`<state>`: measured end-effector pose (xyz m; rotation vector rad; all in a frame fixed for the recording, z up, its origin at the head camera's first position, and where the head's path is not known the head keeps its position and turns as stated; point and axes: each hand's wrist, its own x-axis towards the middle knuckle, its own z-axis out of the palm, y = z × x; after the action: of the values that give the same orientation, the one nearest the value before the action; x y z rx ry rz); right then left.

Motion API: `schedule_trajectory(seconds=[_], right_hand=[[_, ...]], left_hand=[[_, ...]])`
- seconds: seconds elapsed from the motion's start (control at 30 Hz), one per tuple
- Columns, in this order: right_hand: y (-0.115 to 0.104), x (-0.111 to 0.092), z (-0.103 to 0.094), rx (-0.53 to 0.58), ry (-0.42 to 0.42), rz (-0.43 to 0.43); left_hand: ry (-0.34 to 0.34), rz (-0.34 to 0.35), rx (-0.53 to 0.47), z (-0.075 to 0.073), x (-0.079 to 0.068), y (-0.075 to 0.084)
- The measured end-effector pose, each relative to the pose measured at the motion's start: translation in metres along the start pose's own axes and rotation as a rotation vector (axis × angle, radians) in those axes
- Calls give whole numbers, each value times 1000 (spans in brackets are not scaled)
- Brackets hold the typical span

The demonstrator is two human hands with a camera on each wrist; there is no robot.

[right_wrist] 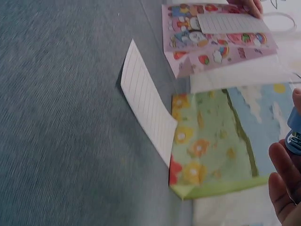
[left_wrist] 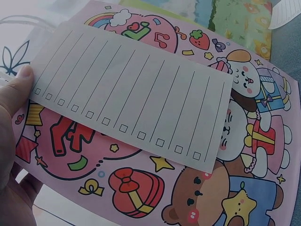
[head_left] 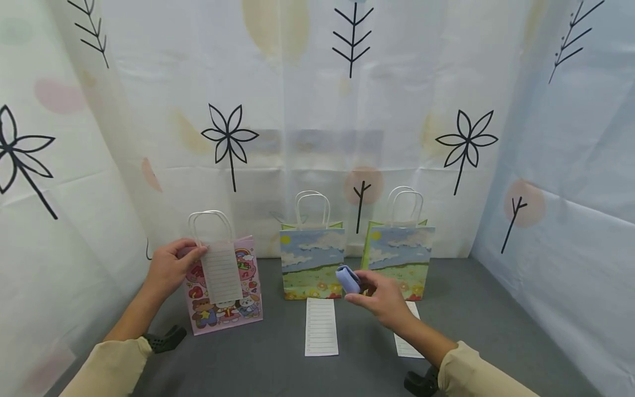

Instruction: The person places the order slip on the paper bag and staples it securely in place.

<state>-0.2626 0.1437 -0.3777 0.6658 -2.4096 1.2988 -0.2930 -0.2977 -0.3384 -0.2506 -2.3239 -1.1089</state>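
Observation:
At the left stands a pink paper gift bag (head_left: 225, 317) with cartoon animals and white handles. My left hand (head_left: 171, 267) pinches a lined checklist slip (head_left: 222, 275) against the bag's upper front, thumb on the paper and fingers behind the bag. In the left wrist view, the slip (left_wrist: 131, 99) lies across the printed front, its row of small boxes along one side. My right hand (head_left: 384, 298) holds a small light-blue stapler (head_left: 349, 279) in the air, in front of the right-hand bag. Part of the stapler (right_wrist: 295, 129) also shows at the right wrist view's edge.
Two landscape-print gift bags stand behind, one in the middle (head_left: 312, 264) and one at the right (head_left: 402, 248). Before each lies a checklist slip, the middle one (head_left: 321, 328) in full view, the right one (head_left: 408, 346) partly behind my forearm. A patterned white curtain (head_left: 307, 99) encloses the grey tabletop (head_left: 278, 364).

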Motion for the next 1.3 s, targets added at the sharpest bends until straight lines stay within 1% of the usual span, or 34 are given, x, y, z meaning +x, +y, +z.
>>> schedule_trajectory(seconds=[0.07, 0.17, 0.27, 0.3, 0.43, 0.57, 0.7, 0.87, 0.97, 1.2, 1.3], right_hand=[[-2, 2, 5, 35, -20, -24], [-7, 6, 11, 84, -49, -26], [-14, 11, 16, 134, -81, -16], [-16, 13, 18, 149, -91, 0], [-23, 20, 24, 186, -125, 28], [-29, 25, 30, 197, -146, 46], [-38, 30, 35, 213, -163, 37], [-48, 40, 44, 229, -189, 35], [-51, 47, 50, 232, -194, 42], [-63, 65, 66, 274, -187, 44], [-69, 72, 73, 291, -190, 41]], left_hand=[[1, -2, 4, 0, 0, -1], [2, -1, 6, 1, 0, -3], [-2, 1, 4, 2, 0, -5], [-3, 2, 4, 2, 1, -5], [-2, 1, 3, 2, 1, -5], [-4, 4, 3, 2, 1, -3], [-6, 3, 9, 1, 2, 0], [8, 4, 4, 1, 2, 1], [12, 9, 2, 1, 2, 1], [-13, -7, -10, 1, 1, 1], [-5, -9, -6, 1, 0, -1]])
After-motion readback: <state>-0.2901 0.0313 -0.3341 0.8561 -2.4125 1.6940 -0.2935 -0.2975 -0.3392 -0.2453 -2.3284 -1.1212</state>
